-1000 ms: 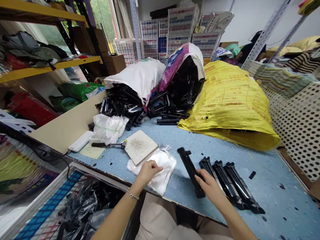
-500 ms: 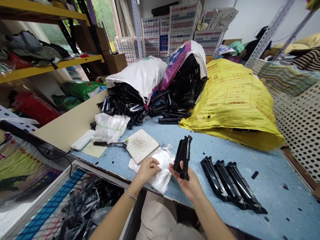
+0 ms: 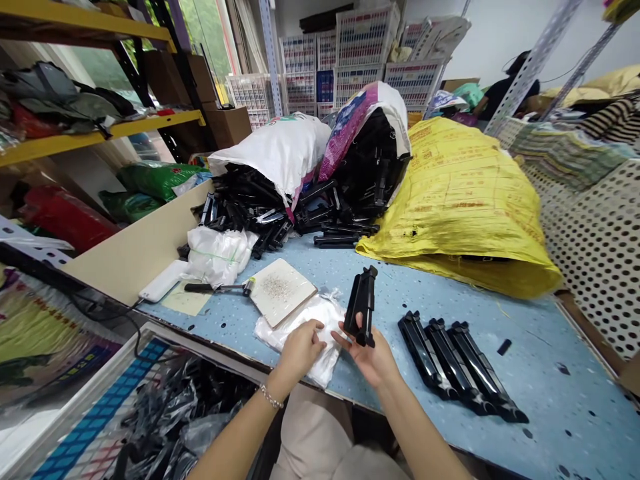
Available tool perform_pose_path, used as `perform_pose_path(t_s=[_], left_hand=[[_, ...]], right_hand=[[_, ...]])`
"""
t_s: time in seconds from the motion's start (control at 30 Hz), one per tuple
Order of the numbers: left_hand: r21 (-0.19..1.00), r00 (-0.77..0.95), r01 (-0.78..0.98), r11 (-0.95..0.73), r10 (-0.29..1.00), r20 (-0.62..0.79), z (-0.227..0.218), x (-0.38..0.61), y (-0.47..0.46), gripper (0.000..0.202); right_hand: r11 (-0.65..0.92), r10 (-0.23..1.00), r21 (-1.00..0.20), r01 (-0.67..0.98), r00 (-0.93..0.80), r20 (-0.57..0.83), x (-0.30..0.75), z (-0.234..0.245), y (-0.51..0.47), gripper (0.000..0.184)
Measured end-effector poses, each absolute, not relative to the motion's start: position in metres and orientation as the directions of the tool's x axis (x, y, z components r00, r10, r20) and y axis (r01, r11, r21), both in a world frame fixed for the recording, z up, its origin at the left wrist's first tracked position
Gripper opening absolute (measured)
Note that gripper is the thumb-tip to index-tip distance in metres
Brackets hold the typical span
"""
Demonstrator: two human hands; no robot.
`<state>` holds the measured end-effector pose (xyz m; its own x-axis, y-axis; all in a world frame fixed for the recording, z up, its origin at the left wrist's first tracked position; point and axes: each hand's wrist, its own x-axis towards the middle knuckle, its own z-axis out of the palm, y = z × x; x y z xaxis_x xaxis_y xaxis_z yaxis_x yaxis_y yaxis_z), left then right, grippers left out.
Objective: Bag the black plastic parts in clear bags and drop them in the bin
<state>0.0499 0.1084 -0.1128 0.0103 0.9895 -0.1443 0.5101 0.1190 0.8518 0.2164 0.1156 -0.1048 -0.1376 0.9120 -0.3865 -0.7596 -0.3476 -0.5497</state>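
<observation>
My right hand [image 3: 374, 357] holds a long black plastic part [image 3: 361, 303] upright by its lower end, fingers behind it and thumb in front. It looks like a pair of slim pieces side by side. My left hand [image 3: 301, 348] is over a stack of thin white plastic bags [image 3: 330, 321], with its fingers curled in and thumb and forefinger pressed together. Whatever is in that pinch, if anything, is too small to make out. To the right of my right hand, three similar glossy black parts [image 3: 463, 367] lie side by side on the blue table [image 3: 390, 407].
A hammer [image 3: 220, 289] lies beside a pitted white board [image 3: 280, 292]. Behind are a bundle of bags [image 3: 220, 253], sacks spilling black parts [image 3: 280, 157] and a yellow sack [image 3: 465, 207]. A crate of bagged parts [image 3: 175, 413] stands lower left. Another person [image 3: 515, 83] is at the back.
My left hand has shifted slightly right over the white bags, and its fingers have drawn together. My right hand keeps the black part, now slightly higher and turned a little.
</observation>
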Motion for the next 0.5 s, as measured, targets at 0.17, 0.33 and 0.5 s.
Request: perform_pose_path(t_s=[0.17, 0.33, 0.5], left_hand=[[0.803, -0.006, 0.589, 0.092, 0.994, -0.109, -0.112, 0.053, 0.111, 0.015], [0.827, 0.013, 0.552, 0.103, 0.991, -0.132, -0.116, 0.048, 0.119, 0.019], [0.859, 0.045, 0.509, 0.052, 0.995, -0.087, -0.117, 0.044, 0.122, 0.023]], right_hand=[[-0.351, 0.911, -0.536, -0.768, -0.149, -0.384, 0.219, -0.105, 0.116, 0.025], [-0.39, 0.902, -0.524, -0.757, -0.198, -0.385, 0.218, -0.1, 0.116, 0.028], [-0.385, 0.904, -0.502, -0.774, -0.207, -0.374, 0.218, -0.102, 0.118, 0.027]])
